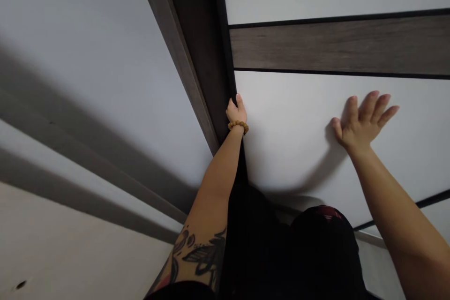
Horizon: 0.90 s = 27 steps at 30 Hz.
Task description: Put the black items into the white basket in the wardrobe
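Observation:
A large white door [288,136] with a dark frame and a brown wood-grain band [337,47] fills the right half of the head view. My left hand [236,110], a beaded bracelet [238,126] at its wrist, is closed on the door's dark vertical edge [225,37]. The thumb points up along the front, and the other fingers are partly hidden at the edge. To the right, my right hand [363,122] rests against the lower white panel, palm toward it, with the fingers spread. Nothing is held in that hand.
Left of the door's edge runs a dark vertical gap, bordered by a wood-grain upright [179,51]. A pale wall [98,56] stands farther left. At the lower left lies a light surface [70,243] with a small dark hole. My dark-clothed legs are close to the door.

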Tool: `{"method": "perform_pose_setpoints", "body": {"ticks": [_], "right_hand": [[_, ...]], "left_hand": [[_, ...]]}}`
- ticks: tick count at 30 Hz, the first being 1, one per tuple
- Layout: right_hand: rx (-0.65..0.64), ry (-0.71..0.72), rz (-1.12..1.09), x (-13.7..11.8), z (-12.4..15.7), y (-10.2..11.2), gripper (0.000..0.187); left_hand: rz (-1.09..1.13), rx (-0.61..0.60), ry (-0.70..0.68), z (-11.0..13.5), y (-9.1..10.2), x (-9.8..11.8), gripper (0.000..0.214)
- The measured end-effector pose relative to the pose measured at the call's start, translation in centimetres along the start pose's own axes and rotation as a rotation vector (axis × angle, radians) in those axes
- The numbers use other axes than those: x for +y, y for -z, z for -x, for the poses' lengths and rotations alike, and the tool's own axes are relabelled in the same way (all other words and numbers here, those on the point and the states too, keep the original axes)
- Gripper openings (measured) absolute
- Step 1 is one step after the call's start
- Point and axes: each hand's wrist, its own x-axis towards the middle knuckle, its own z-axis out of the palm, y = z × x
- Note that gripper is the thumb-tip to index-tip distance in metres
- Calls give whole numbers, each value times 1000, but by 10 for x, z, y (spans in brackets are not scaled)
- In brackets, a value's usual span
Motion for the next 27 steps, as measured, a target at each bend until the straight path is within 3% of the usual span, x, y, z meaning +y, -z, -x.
{"method": "perform_pose_setpoints", "body": {"ticks": [3,10,14,17,22,25,27], "right_hand": [[54,3,26,7,4,0,82],[156,18,113,27,17,1,91],[194,49,118,19,36,6,97],[188,63,109,-21,62,-5,97],[50,148,75,-141,105,-61,100],[-38,72,84,-197,111,-100,109],[-47,-27,116,-214,108,-121,115]], "left_hand": [[52,-7,55,5,1,5,80],[197,-128,11,18,2,15,71],[233,-209,35,23,-3,22,71],[213,-279,62,26,-4,28,68],[165,-386,32,33,2,43,55],[180,-443,39,38,5,50,48],[198,-467,45,42,4,53,44]]}}
